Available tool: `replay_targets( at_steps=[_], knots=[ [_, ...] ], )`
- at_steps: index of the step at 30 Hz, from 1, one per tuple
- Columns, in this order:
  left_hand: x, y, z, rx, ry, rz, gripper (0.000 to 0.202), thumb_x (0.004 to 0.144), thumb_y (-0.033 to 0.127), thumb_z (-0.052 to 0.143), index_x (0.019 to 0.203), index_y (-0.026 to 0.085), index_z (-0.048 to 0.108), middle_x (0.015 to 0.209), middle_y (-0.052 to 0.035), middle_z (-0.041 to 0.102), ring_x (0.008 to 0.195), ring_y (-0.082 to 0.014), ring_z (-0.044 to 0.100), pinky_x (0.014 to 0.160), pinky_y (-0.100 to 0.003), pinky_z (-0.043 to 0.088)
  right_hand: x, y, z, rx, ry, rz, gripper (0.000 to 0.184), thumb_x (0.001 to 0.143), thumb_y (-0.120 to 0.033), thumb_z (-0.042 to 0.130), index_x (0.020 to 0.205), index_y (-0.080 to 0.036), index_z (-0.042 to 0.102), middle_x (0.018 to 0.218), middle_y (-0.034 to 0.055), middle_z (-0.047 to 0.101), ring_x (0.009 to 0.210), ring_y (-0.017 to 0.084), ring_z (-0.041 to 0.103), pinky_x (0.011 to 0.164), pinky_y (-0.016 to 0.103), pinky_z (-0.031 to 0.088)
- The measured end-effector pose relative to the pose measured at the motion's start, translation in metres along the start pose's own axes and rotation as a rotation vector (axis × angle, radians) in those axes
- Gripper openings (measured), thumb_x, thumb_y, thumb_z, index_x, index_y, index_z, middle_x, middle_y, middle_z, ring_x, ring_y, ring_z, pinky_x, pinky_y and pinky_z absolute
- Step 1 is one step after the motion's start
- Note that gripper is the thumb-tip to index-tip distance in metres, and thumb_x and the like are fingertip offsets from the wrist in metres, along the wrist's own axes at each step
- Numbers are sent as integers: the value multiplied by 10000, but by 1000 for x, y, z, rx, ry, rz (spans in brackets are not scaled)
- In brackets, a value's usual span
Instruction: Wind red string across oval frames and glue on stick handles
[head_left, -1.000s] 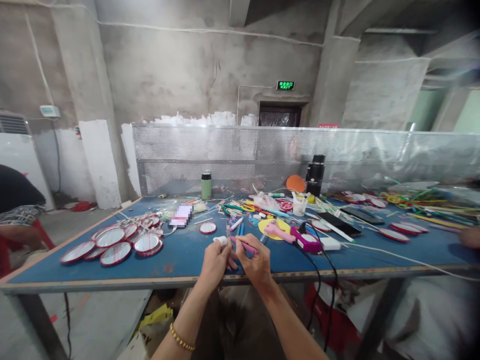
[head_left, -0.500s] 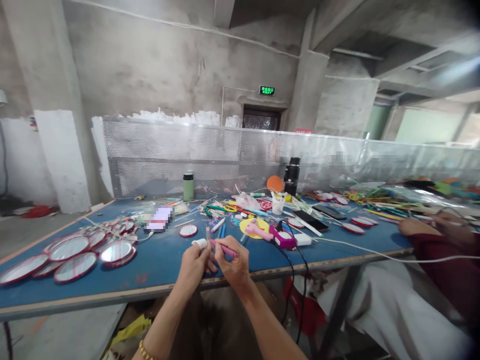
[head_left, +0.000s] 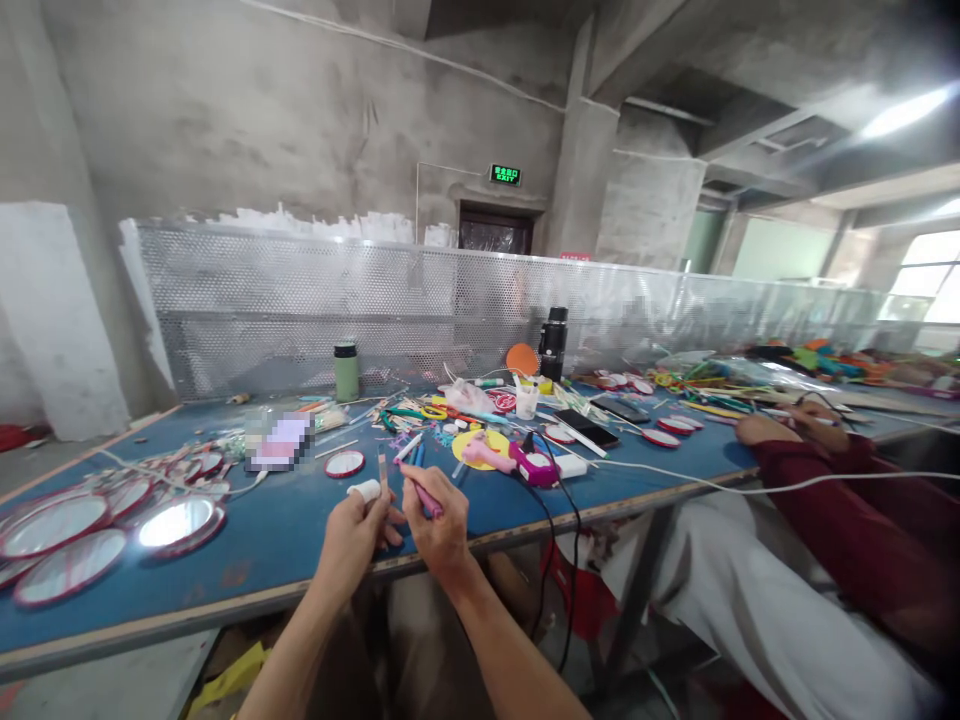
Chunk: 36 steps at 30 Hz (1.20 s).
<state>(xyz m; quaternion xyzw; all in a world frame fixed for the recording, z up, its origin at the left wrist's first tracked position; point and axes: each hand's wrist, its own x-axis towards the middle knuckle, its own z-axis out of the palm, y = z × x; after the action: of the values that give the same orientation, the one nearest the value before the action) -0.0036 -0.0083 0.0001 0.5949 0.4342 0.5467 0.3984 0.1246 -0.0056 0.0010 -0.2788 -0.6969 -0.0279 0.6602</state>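
Note:
My left hand [head_left: 358,530] is closed on a thin, flat, pale stick [head_left: 382,470] that points upward. A white wrap or roll [head_left: 364,490] shows at its index finger; I cannot tell which it is. Just to the right, my right hand [head_left: 439,525] grips a pink marker pen [head_left: 429,500], its tip a short way from the stick. Both hands are over the front edge of the blue table [head_left: 285,540]. Behind them lie a small red-rimmed round mirror [head_left: 345,464] and some blue pens [head_left: 416,455].
Several red-rimmed mirrors [head_left: 71,565] pile up at the left, near a phone [head_left: 281,442] on a cable. A pink-and-magenta glue gun [head_left: 534,465] rests by a yellow disc [head_left: 469,447]. Bottles stand at the back. A co-worker's maroon sleeve [head_left: 810,510] is at the right.
The view has turned to the right, so the table's things appear further left. The marker's tip has moved slightly away from the stick. Both hands keep their hold.

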Motion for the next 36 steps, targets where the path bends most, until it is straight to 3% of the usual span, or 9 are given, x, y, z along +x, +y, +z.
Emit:
replay_targets(
  at_steps=[6,12,16,26,36],
  knots=[
    [1,-6,0,-11,4,9,370,764,532,606,812,165,603,652,-45,718,461,-165,635,431,-235,449,-6,8,0,22,-30,27,284,964,-148,460,1180,-226,626,896,44,696,765,143,657,744,259,532],
    [2,-10,0,4,3,3,383,771,541,593,820,161,602,639,-41,710,455,-161,634,430,-229,440,-8,12,0,16,-49,105,285,979,-163,416,1191,-211,600,911,50,692,783,144,666,753,259,534],
    [2,-12,-1,28,-22,24,392,808,554,573,847,166,602,651,-35,711,481,-163,643,456,-234,455,-5,7,-1,-6,-31,83,244,967,-166,444,1151,-198,602,976,70,697,812,149,669,786,267,529],
    [4,-14,-4,68,-37,19,373,801,539,570,829,168,600,632,-28,703,472,-160,631,449,-232,446,-5,8,2,-20,-11,65,250,949,-150,432,1133,-194,595,918,61,685,784,149,659,788,270,527],
    [8,-15,-1,21,-39,11,387,793,541,577,848,158,585,657,-35,706,450,-152,631,411,-215,420,-7,10,0,-1,-33,156,255,955,-155,426,1144,-201,590,853,28,661,698,132,635,696,242,519]
  ],
)
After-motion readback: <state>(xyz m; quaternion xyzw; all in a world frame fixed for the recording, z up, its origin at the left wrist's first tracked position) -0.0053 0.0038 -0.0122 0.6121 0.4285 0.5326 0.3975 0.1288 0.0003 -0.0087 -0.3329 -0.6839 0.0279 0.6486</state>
